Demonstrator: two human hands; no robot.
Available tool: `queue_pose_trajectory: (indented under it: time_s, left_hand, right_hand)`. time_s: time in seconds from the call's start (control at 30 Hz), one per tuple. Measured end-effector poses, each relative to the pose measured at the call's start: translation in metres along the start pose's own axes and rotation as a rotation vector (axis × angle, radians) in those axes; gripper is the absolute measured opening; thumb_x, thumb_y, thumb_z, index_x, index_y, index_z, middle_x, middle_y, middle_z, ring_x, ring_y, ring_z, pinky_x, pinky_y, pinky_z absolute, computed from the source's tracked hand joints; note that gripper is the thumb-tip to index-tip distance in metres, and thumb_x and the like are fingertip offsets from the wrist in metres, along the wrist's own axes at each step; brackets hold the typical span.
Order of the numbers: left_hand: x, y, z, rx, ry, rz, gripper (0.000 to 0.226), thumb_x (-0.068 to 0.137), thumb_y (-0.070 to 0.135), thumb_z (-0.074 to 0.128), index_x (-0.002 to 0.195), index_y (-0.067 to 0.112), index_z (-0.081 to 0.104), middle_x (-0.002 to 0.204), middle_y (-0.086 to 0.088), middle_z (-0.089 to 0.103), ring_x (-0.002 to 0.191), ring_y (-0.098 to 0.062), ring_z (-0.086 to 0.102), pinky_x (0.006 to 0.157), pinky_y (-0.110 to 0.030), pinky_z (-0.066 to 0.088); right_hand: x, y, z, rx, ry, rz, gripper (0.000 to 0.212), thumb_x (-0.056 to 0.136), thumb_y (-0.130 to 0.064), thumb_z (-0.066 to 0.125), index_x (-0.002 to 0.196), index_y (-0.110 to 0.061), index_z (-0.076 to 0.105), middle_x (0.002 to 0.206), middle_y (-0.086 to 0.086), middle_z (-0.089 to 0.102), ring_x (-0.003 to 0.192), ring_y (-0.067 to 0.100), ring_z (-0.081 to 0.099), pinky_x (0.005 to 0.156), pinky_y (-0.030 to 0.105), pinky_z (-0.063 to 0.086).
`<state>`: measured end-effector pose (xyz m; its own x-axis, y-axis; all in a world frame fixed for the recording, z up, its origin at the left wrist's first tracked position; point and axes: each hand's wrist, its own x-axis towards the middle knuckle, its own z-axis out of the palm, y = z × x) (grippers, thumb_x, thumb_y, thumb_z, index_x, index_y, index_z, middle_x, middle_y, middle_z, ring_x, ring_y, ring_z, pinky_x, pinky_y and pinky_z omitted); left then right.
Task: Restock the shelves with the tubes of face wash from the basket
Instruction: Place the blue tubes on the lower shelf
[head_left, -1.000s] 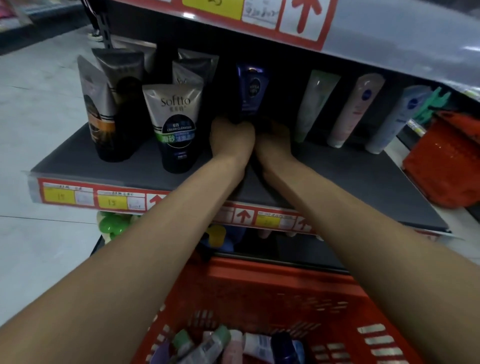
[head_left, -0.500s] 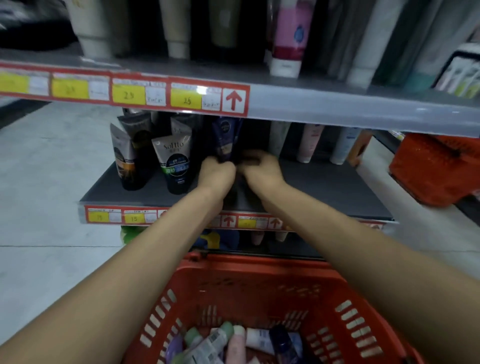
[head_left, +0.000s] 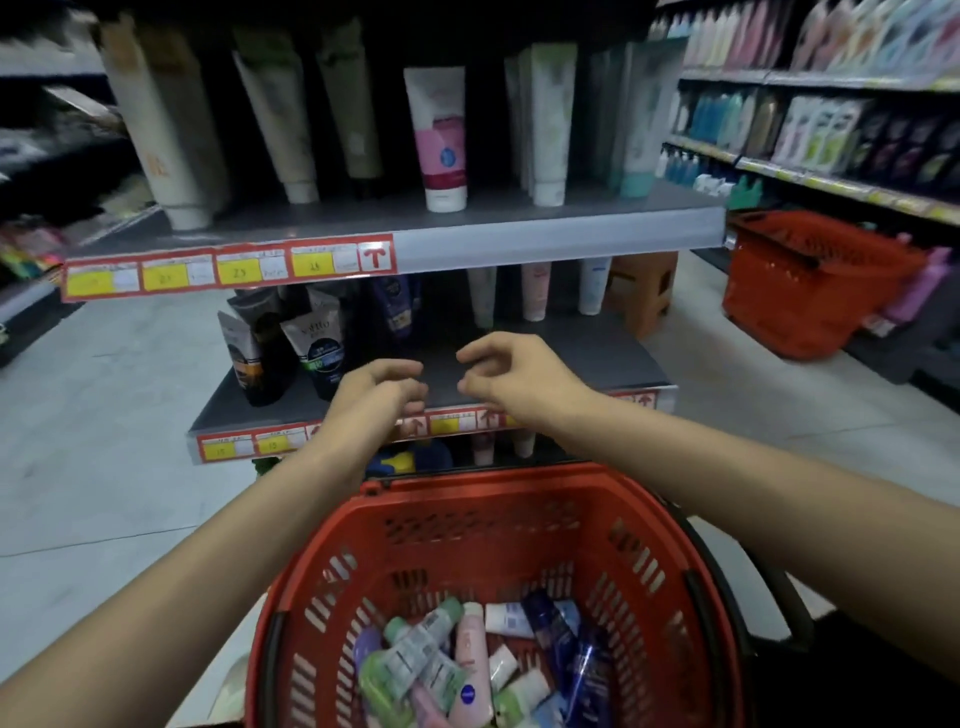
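A red plastic basket (head_left: 519, 525) sits below me, holding several face wash tubes (head_left: 470, 660) in green, pink, white and dark blue. Over the front of the lower grey shelf (head_left: 597, 358) my left hand (head_left: 376, 395) and my right hand (head_left: 511, 374) hover side by side, fingers loosely curled, holding nothing. A dark blue tube (head_left: 397, 306) stands upright on that shelf behind my hands. Left of it stand dark and grey tubes (head_left: 317, 348). Pale tubes (head_left: 535, 291) stand at the back right.
The upper shelf (head_left: 519, 239) carries tall white, beige and pink tubes. A second red basket (head_left: 810, 280) and a brown stool (head_left: 644, 291) stand on the floor to the right. Stocked shelves line the far right aisle. Pale tiled floor lies to the left.
Both hands have let go of the dark blue tube, left it standing on the lower shelf, and drawn back toward me. My view has pulled back and risen, showing the upper shelf.
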<state>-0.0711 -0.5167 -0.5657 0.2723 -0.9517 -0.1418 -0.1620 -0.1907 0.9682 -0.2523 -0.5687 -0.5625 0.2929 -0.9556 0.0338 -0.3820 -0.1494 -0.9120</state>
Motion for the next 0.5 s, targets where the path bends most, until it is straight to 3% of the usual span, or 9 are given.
queue_pose_trajectory:
  time_s: [0.03, 0.1, 0.17, 0.23, 0.37, 0.5]
  left_hand:
    - [-0.01, -0.004, 0.0, 0.024, -0.015, 0.003, 0.024, 0.1, 0.008, 0.066, 0.121, 0.017, 0.072, 0.117, -0.011, 0.075, 0.108, -0.023, 0.073, 0.074, -0.033, 0.062]
    - [-0.026, -0.02, -0.002, 0.063, -0.04, -0.016, 0.022, 0.1, 0.01, 0.069, 0.121, 0.017, 0.072, 0.118, -0.013, 0.076, 0.109, -0.025, 0.074, 0.091, -0.046, 0.061]
    - [-0.038, -0.039, -0.005, 0.098, -0.073, -0.047, 0.021, 0.1, 0.011, 0.07, 0.12, 0.017, 0.073, 0.116, -0.014, 0.077, 0.11, -0.026, 0.074, 0.102, -0.051, 0.057]
    - [-0.046, -0.06, -0.008, 0.15, -0.104, -0.058, 0.021, 0.1, 0.013, 0.07, 0.12, 0.02, 0.074, 0.115, -0.009, 0.078, 0.108, -0.022, 0.076, 0.101, -0.049, 0.059]
    - [-0.053, -0.101, -0.011, 0.255, -0.127, -0.107, 0.02, 0.101, 0.012, 0.068, 0.119, 0.021, 0.073, 0.111, -0.006, 0.078, 0.104, -0.02, 0.075, 0.092, -0.041, 0.06]
    - [-0.048, -0.149, -0.011, 0.407, -0.192, -0.182, 0.019, 0.101, 0.01, 0.067, 0.115, 0.02, 0.074, 0.11, -0.007, 0.077, 0.105, -0.025, 0.073, 0.094, -0.046, 0.058]
  right_hand:
    - [-0.01, 0.005, -0.004, -0.035, -0.02, -0.003, 0.028, 0.087, -0.018, 0.08, 0.114, -0.023, 0.072, 0.096, 0.002, 0.076, 0.083, 0.017, 0.072, 0.085, 0.041, 0.061]
    - [-0.032, 0.016, -0.01, -0.083, -0.074, -0.002, 0.029, 0.088, -0.013, 0.078, 0.115, -0.02, 0.071, 0.093, 0.004, 0.077, 0.071, 0.017, 0.07, 0.074, 0.038, 0.059]
    - [-0.053, 0.031, -0.015, -0.097, -0.128, 0.011, 0.029, 0.089, -0.013, 0.079, 0.116, -0.019, 0.071, 0.096, 0.007, 0.077, 0.078, 0.027, 0.073, 0.078, 0.044, 0.06]
    - [-0.073, 0.047, -0.018, -0.143, -0.186, 0.031, 0.031, 0.089, -0.016, 0.081, 0.118, -0.02, 0.071, 0.098, 0.004, 0.076, 0.09, 0.028, 0.074, 0.088, 0.047, 0.061]
    - [-0.101, 0.079, -0.02, -0.283, -0.29, 0.076, 0.032, 0.088, -0.024, 0.081, 0.118, -0.024, 0.072, 0.1, -0.005, 0.073, 0.093, 0.013, 0.071, 0.091, 0.039, 0.059]
    - [-0.115, 0.095, -0.02, -0.569, -0.428, 0.027, 0.041, 0.092, -0.034, 0.075, 0.132, -0.026, 0.066, 0.119, -0.005, 0.069, 0.105, 0.013, 0.064, 0.092, 0.03, 0.053]
